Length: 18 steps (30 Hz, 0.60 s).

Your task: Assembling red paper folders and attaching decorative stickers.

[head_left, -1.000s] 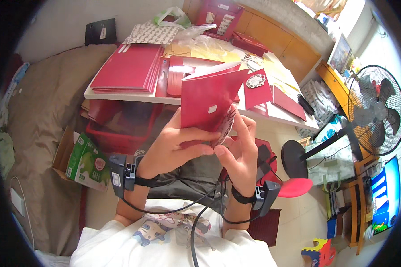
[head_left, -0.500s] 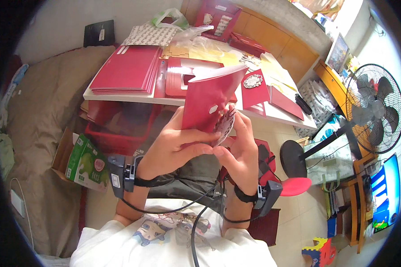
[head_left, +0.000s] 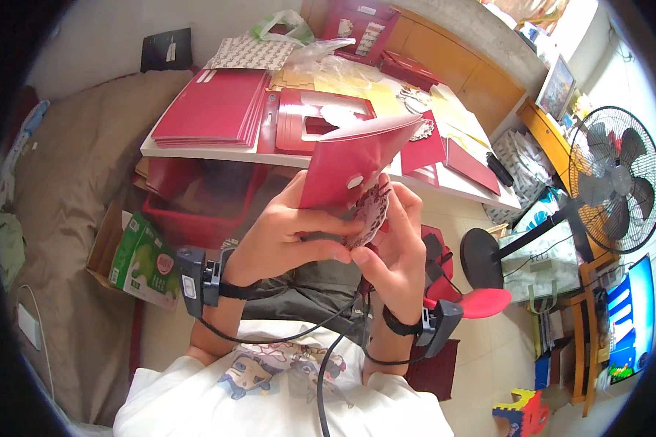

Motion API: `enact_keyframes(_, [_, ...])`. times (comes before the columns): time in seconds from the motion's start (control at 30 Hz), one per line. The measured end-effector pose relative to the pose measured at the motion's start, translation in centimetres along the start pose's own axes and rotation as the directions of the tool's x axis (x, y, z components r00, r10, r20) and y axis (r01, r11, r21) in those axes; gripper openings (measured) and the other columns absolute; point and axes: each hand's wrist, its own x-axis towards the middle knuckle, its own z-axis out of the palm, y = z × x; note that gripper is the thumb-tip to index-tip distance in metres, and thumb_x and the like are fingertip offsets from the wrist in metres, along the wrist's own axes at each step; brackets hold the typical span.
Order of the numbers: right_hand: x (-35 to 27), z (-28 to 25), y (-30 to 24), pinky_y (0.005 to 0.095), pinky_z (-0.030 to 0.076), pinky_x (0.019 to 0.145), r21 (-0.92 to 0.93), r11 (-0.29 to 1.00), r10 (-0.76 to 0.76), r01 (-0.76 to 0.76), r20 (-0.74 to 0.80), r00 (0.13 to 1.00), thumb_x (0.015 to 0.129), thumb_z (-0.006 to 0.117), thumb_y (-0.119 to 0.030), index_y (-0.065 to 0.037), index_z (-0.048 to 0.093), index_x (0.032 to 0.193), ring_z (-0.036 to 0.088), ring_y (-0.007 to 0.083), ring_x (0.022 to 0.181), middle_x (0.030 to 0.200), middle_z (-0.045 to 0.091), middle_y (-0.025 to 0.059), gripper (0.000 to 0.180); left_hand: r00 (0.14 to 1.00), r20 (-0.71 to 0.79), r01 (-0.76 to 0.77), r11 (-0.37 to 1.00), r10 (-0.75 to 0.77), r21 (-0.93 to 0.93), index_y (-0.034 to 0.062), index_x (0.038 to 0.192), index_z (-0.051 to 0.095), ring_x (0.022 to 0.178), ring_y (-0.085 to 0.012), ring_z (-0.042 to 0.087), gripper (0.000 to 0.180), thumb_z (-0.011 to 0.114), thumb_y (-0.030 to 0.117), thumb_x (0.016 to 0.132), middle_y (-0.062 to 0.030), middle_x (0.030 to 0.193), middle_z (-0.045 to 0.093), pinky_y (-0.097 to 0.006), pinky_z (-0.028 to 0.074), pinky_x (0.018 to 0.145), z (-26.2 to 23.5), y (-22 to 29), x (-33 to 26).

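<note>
In front of my chest, my left hand (head_left: 273, 237) holds a folded dark red card (head_left: 332, 171) upright and tilted. A small white patch (head_left: 354, 181) shows on the card's near face. Pinched in my right hand (head_left: 399, 255) is an oval paper cutout (head_left: 372, 213) with a dark scalloped edge, leaning close against the card's lower right side. My left fingertips reach behind or onto the cutout's left edge; their exact contact is hidden. Both thumbs come near each other below it.
A white table (head_left: 219, 151) carries a stack of red cards (head_left: 215, 105), a red frame-like piece (head_left: 291, 120), another red card (head_left: 423, 151) and plastic bags. A red bin (head_left: 197, 218) and green carton (head_left: 144, 262) sit below left; a black fan (head_left: 616, 178) stands right.
The cutout has turned so more of its pale face shows. The red card has shifted slightly right and down. My left thumb has moved a little away from the right one.
</note>
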Motion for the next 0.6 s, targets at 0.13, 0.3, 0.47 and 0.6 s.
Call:
enact_keyframes(0.13, [-0.1, 0.3, -0.2, 0.0327, 0.052, 0.083, 0.041, 0.998, 0.040, -0.039, -0.021, 0.999, 0.070, 0.069, -0.010, 0.001, 0.031, 0.135, 0.039, 0.0227, 0.117, 0.124, 0.028, 0.0139, 0.076, 0.999, -0.011, 0.047, 0.998, -0.047, -0.048, 0.0081, 0.094, 0.068, 0.111, -0.0324, 0.045, 0.033, 0.077, 0.018, 0.064, -0.0159, 0.122, 0.045, -0.039, 0.039, 0.091, 0.0, 0.4, -0.4])
enact_keyframes(0.3, [-0.3, 0.1, 0.1, 0.0331, 0.050, 0.084, 0.045, 0.998, 0.041, -0.040, -0.015, 0.999, 0.070, 0.070, -0.011, 0.001, 0.030, 0.136, 0.039, 0.0222, 0.116, 0.121, 0.029, 0.0128, 0.077, 1.000, 0.000, 0.030, 1.000, -0.030, -0.006, 0.0080, 0.095, 0.068, 0.111, -0.0319, 0.045, 0.032, 0.076, 0.017, 0.066, -0.0155, 0.121, 0.046, -0.039, 0.038, 0.092, 0.1, 0.5, -0.4])
enact_keyframes(0.47, [-0.3, -0.2, 0.2, 0.0334, 0.049, 0.085, 0.045, 0.998, 0.035, -0.034, -0.008, 0.999, 0.070, 0.069, -0.010, 0.000, 0.030, 0.136, 0.038, 0.0218, 0.116, 0.120, 0.029, 0.0121, 0.078, 0.999, 0.000, 0.052, 0.999, -0.052, -0.003, 0.0083, 0.098, 0.067, 0.108, -0.0305, 0.046, 0.030, 0.073, 0.014, 0.069, -0.0141, 0.118, 0.048, -0.038, 0.037, 0.093, 0.4, 0.6, -0.4])
enact_keyframes(0.6, [-0.2, 0.1, 0.1, 0.0344, 0.047, 0.088, 0.045, 0.999, -0.027, 0.027, -0.001, 1.000, 0.070, 0.068, -0.009, -0.001, 0.029, 0.137, 0.035, 0.0212, 0.117, 0.120, 0.028, 0.0119, 0.078, 0.997, 0.005, 0.078, 0.997, -0.078, 0.002, 0.0086, 0.099, 0.067, 0.107, -0.0304, 0.047, 0.031, 0.072, 0.013, 0.069, -0.0137, 0.118, 0.048, -0.039, 0.037, 0.092, 0.4, 1.2, -0.5])
